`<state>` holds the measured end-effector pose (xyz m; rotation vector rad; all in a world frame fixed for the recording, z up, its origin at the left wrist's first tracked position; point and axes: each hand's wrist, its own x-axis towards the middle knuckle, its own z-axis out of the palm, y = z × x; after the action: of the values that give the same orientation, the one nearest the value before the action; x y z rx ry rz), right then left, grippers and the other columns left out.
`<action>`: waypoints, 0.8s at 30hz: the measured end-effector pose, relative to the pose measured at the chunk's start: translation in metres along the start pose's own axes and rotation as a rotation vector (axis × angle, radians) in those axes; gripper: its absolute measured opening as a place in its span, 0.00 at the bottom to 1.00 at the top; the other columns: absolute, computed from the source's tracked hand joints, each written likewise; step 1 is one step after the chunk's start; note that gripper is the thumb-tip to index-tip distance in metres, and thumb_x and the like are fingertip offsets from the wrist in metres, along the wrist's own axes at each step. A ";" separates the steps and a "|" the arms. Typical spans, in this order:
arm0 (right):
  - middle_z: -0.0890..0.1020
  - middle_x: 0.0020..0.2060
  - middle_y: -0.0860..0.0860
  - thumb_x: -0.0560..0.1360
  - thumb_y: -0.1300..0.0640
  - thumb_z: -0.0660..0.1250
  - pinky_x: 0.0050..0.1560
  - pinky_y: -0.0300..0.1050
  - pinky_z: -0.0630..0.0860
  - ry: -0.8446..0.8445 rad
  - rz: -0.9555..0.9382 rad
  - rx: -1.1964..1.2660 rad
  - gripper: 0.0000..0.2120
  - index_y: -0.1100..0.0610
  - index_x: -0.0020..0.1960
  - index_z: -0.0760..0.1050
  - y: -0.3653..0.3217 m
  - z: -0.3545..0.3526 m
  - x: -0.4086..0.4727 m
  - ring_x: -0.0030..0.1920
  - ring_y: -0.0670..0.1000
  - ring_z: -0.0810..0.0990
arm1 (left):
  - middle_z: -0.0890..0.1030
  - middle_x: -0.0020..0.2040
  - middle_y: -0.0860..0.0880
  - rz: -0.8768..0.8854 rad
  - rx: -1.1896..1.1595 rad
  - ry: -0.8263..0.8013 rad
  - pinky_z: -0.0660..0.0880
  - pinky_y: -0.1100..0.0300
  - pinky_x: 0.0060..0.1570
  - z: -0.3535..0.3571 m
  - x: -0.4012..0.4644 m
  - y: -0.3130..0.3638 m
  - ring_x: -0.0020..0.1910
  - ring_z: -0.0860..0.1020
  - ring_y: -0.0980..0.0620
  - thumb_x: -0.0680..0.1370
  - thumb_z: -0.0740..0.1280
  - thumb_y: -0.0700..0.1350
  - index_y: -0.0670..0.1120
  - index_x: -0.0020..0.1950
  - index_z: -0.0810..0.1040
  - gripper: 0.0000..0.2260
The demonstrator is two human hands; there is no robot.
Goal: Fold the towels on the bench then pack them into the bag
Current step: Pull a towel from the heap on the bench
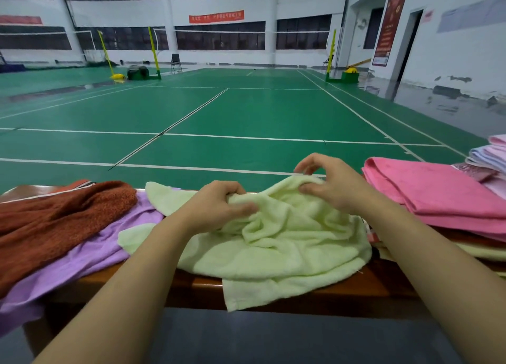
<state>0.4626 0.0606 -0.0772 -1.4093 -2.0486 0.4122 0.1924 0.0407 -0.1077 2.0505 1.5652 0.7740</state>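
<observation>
A crumpled pale green towel (273, 243) lies across the wooden bench (301, 289), one corner hanging over the front edge. My left hand (216, 205) grips a bunched fold of it near the middle. My right hand (328, 183) pinches the towel's raised far edge between thumb and fingers. A purple towel (90, 251) and a rust-brown towel (54, 213) lie unfolded to the left. A folded pink towel (438, 194) sits on the right. No bag is in view.
Behind the pink towel, at the far right, is a stack of pale folded towels (490, 158). Beyond the bench spreads a green badminton court (246, 112) with net posts and a chair far off.
</observation>
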 end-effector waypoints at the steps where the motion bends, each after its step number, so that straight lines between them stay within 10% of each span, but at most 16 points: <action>1: 0.80 0.48 0.41 0.73 0.55 0.77 0.55 0.46 0.74 0.051 0.003 0.015 0.16 0.41 0.55 0.76 0.001 -0.002 0.001 0.52 0.48 0.79 | 0.77 0.33 0.57 0.010 -0.012 -0.055 0.69 0.62 0.34 0.002 0.000 0.000 0.31 0.72 0.58 0.72 0.77 0.55 0.51 0.41 0.77 0.12; 7: 0.81 0.34 0.44 0.71 0.39 0.76 0.40 0.45 0.73 0.128 0.064 -0.141 0.15 0.51 0.40 0.82 -0.003 -0.005 0.001 0.38 0.47 0.79 | 0.72 0.32 0.57 0.096 -0.052 -0.142 0.67 0.56 0.37 0.005 0.004 0.003 0.33 0.66 0.53 0.69 0.78 0.48 0.49 0.36 0.66 0.19; 14: 0.77 0.27 0.45 0.68 0.47 0.81 0.29 0.38 0.64 -0.076 -0.045 0.136 0.17 0.55 0.40 0.75 -0.005 0.007 -0.008 0.27 0.43 0.67 | 0.85 0.49 0.55 0.063 -0.244 -0.146 0.77 0.50 0.57 0.012 0.000 0.014 0.49 0.82 0.54 0.71 0.62 0.75 0.59 0.56 0.79 0.25; 24: 0.71 0.26 0.42 0.67 0.55 0.82 0.29 0.38 0.61 -0.059 -0.130 0.279 0.20 0.52 0.35 0.68 -0.010 0.000 -0.007 0.29 0.44 0.63 | 0.73 0.32 0.56 0.192 -0.360 0.020 0.68 0.59 0.34 0.009 0.002 0.024 0.32 0.71 0.55 0.70 0.78 0.57 0.49 0.39 0.73 0.18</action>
<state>0.4572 0.0507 -0.0740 -1.1038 -2.0240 0.6616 0.2160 0.0358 -0.0981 1.9425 1.1466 1.0634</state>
